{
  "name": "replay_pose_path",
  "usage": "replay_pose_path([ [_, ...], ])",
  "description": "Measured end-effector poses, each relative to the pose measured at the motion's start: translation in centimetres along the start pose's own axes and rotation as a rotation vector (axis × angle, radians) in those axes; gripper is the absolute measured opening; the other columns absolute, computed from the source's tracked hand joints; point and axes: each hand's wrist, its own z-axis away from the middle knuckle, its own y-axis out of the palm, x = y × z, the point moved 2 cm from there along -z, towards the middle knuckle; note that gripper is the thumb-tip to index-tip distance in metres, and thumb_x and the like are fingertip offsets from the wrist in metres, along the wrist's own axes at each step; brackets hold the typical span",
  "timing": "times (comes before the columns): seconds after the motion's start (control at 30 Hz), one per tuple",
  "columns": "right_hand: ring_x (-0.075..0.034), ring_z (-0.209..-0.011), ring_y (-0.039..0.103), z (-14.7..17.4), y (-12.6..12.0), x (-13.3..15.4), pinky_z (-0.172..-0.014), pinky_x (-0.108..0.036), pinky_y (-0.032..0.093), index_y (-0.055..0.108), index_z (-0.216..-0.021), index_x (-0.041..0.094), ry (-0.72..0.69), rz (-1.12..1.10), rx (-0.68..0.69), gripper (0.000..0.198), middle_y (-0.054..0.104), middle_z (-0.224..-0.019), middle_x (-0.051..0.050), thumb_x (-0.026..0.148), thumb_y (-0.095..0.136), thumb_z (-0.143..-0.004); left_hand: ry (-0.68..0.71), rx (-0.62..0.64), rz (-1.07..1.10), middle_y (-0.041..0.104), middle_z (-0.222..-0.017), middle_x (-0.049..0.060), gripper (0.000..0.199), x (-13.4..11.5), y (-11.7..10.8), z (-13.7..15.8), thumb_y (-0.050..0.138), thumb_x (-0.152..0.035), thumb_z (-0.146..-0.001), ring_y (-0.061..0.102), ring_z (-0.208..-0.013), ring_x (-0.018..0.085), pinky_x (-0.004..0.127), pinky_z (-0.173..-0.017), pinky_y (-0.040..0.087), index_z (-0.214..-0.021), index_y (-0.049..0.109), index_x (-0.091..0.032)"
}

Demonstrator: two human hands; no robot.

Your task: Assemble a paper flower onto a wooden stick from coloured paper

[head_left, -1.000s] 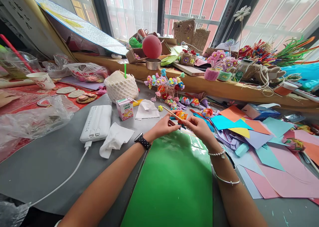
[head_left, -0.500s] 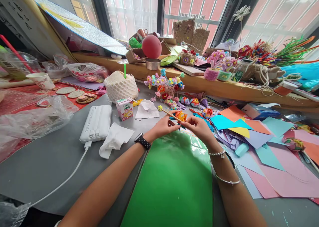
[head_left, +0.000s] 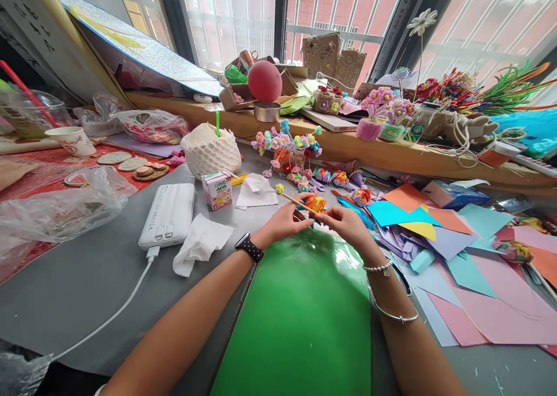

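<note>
Both hands meet over the far end of a glossy green mat (head_left: 300, 315). My left hand (head_left: 287, 222) has its fingers curled in a pinch around a thin wooden stick (head_left: 298, 203), which slants down to the right. My right hand (head_left: 346, 225) pinches the stick's lower end, thumb and forefinger together. Dark blue bits show between the fingertips; whether these are paper or nails I cannot tell. Just behind the fingers lies an orange-yellow folded paper flower (head_left: 316, 203), partly covered by the stick and hands.
On the left are a white power bank (head_left: 167, 216) with a cable, crumpled tissue (head_left: 202, 242), a small drink carton (head_left: 217, 191) and a netted white coconut (head_left: 212, 152). Coloured paper sheets (head_left: 491, 291) spread to the right. Craft flowers (head_left: 287, 144) stand before the wooden ledge (head_left: 339, 146).
The stick has shifted very slightly between my fingers; both hands stay in place. At the far left edge, a tan blurred shape reaches further into view.
</note>
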Motion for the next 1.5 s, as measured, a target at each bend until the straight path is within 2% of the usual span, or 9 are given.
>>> replay_pose_path([
  [0.2,-0.01,-0.049,0.039,-0.09,0.08,-0.24,-0.043,-0.021,0.026,0.058,-0.061,0.014,0.016,0.012,0.028,0.043,0.051,-0.054,-0.001,0.055,0.05,-0.068,0.009,0.008,-0.012,0.048,-0.108,0.005,0.054,-0.05,-0.03,0.03,0.056,-0.024,-0.068,0.051,-0.062,0.007,0.024,-0.062,0.046,-0.119,0.038,-0.024],
  [0.4,-0.008,-0.047,0.033,-0.04,-0.04,-0.11,-0.042,-0.021,0.023,0.056,-0.059,0.014,0.008,-0.032,0.0,0.042,0.044,-0.05,0.002,0.055,0.053,-0.066,0.004,0.009,-0.023,0.049,-0.104,0.005,0.056,0.06,-0.02,0.01,0.056,-0.025,-0.069,0.053,-0.065,0.009,0.025,-0.063,0.046,-0.121,0.036,-0.023],
  [0.83,-0.009,-0.048,0.035,0.0,-0.15,-0.04,-0.043,-0.022,0.025,0.051,-0.056,0.016,-0.021,-0.007,-0.037,0.043,0.044,-0.05,0.002,0.058,0.054,-0.063,0.006,0.017,0.009,0.052,-0.102,0.005,0.058,0.27,0.0,0.0,0.056,-0.025,-0.069,0.054,-0.065,0.01,0.026,-0.063,0.046,-0.122,0.033,-0.024],
  [1.23,-0.009,-0.049,0.034,0.06,-0.02,0.2,-0.044,-0.021,0.025,0.046,-0.056,0.016,-0.064,0.024,-0.035,0.039,0.041,-0.051,0.003,0.051,0.047,-0.073,-0.013,0.004,0.008,0.048,-0.11,0.008,0.059,0.16,-0.02,-0.01,0.057,-0.024,-0.069,0.055,-0.066,0.01,0.026,-0.063,0.047,-0.123,0.033,-0.023],
  [1.5,-0.011,-0.051,0.042,-0.03,-0.02,0.06,-0.047,-0.022,0.029,0.053,-0.058,0.016,-0.076,0.024,0.005,0.04,0.052,-0.056,-0.001,0.049,0.04,-0.077,-0.008,-0.01,-0.005,0.05,-0.108,0.008,0.058,0.1,-0.06,0.03,0.057,-0.026,-0.068,0.053,-0.065,0.009,0.025,-0.061,0.046,-0.122,0.036,-0.022],
])
